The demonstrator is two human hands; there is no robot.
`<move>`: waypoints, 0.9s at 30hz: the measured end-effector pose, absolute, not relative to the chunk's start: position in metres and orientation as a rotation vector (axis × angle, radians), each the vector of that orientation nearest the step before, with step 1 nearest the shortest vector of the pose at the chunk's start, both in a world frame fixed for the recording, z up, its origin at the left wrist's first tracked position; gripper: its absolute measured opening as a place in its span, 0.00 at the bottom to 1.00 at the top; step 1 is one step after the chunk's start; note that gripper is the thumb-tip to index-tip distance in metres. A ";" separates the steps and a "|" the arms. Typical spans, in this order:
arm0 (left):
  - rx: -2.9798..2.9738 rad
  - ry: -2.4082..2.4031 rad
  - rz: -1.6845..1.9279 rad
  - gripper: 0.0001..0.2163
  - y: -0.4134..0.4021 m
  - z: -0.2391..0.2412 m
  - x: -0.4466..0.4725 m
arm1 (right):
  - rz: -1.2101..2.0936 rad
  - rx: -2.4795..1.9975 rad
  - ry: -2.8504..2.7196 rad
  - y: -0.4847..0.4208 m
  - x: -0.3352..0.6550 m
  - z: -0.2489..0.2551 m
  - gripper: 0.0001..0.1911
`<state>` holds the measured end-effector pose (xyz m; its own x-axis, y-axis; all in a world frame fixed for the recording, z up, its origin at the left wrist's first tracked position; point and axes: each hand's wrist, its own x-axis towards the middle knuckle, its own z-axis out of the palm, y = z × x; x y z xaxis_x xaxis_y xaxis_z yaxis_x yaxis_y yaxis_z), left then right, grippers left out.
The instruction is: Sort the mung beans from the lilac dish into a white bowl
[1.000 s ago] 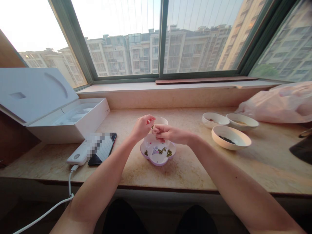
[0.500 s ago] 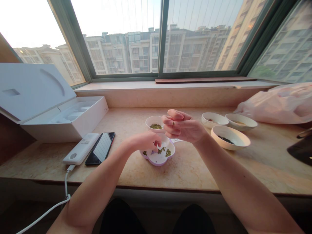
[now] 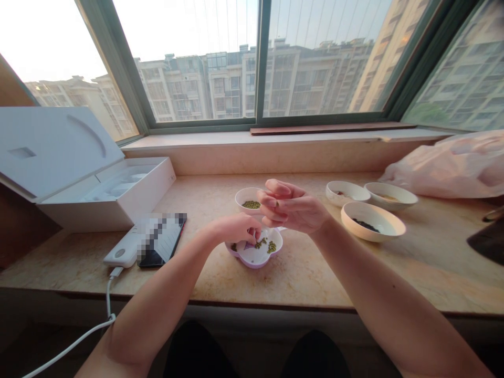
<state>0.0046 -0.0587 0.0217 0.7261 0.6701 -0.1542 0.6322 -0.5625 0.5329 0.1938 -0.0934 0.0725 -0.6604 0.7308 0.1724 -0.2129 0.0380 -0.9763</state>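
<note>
A white flower-shaped dish with a purple rim [image 3: 255, 265] stands on the counter in front of me, with small clusters of green mung beans [image 3: 271, 247] in its sections. My left hand [image 3: 238, 229] reaches over it from the left, fingertips bent together down at the beans; what they pinch, if anything, is too small to make out. Above the dish's right side, my right hand [image 3: 293, 207] is raised with curled fingers, and one mung bean [image 3: 277, 204] shows against them. Behind both hands sits a white bowl [image 3: 241, 198] of mung beans, partly covered by my right hand.
To the right stand a bowl with dark contents [image 3: 388, 228] and two more white bowls [image 3: 346, 188], near a plastic bag [image 3: 444, 165]. At left are an open white box [image 3: 106, 205], a cabled power bank [image 3: 120, 254] and a phone [image 3: 167, 244], partly pixelated.
My right hand has shifted slightly to the left, its fingers still curled with the bean. The left fingertips have drawn closer together in the dish.
</note>
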 end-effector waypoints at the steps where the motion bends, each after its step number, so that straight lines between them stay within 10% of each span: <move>1: 2.363 0.974 0.113 0.04 -0.058 0.020 0.005 | 1.678 -0.546 -1.623 -0.093 0.193 0.073 0.30; 16: 2.447 0.969 0.291 0.08 -0.061 0.016 0.009 | 0.475 -1.120 -1.832 -0.043 0.182 0.030 0.03; 27: 2.066 0.736 0.651 0.01 -0.057 0.025 0.012 | 0.246 -1.304 -1.912 -0.026 0.193 0.010 0.09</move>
